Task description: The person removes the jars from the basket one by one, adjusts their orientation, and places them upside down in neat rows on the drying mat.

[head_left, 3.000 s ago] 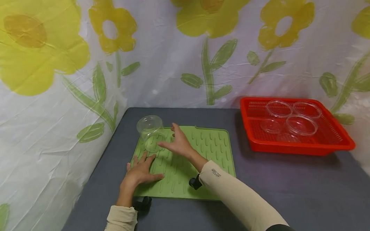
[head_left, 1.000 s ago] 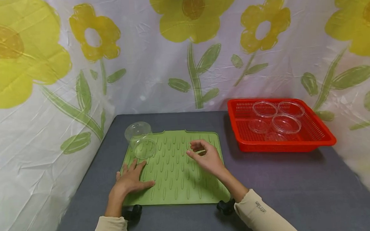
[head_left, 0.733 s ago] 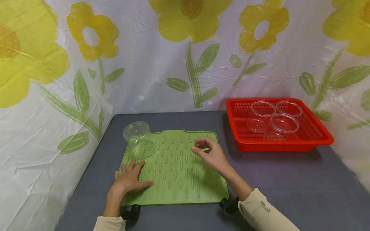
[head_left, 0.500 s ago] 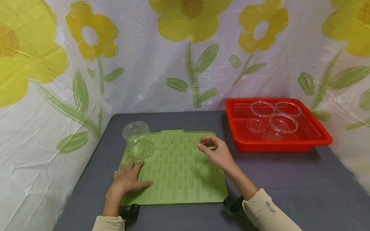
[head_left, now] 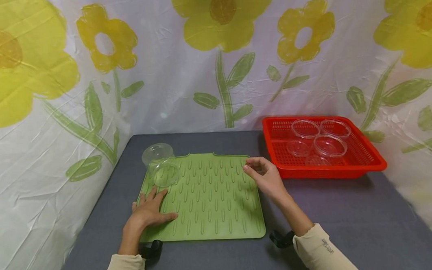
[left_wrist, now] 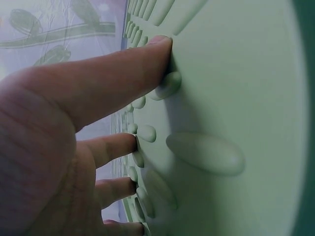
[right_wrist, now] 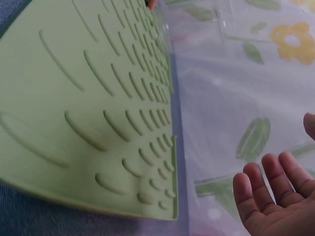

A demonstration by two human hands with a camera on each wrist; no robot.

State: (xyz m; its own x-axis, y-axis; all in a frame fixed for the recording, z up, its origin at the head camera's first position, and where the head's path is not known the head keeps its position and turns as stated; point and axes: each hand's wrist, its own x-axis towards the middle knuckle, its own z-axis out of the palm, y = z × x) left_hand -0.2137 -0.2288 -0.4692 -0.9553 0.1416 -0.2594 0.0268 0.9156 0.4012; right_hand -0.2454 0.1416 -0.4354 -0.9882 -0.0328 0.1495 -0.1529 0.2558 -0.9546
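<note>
A green silicone drying mat [head_left: 212, 204] with raised ridges lies on the dark table. On its far left corner stands a clear round plastic tub [head_left: 160, 162]. My left hand [head_left: 148, 212] rests on the mat's left side, fingers spread, fingertips just in front of the tub. In the left wrist view the thumb [left_wrist: 123, 78] and fingertips touch the ridged surface. My right hand [head_left: 269, 179] hovers by the mat's far right corner with fingers loosely bent and nothing in them. The right wrist view shows its fingers [right_wrist: 273, 184] apart from the mat.
At the back right sits a red plastic basket [head_left: 324, 171] holding several clear round tubs [head_left: 329, 146]. Its near left corner is close to my right hand. Behind the table hangs a flower-printed curtain [head_left: 162, 93].
My right hand has moved away from beside the clear tub, rightward across the mat toward the basket. The left hand stays on the mat, and the head view has shifted slightly.
</note>
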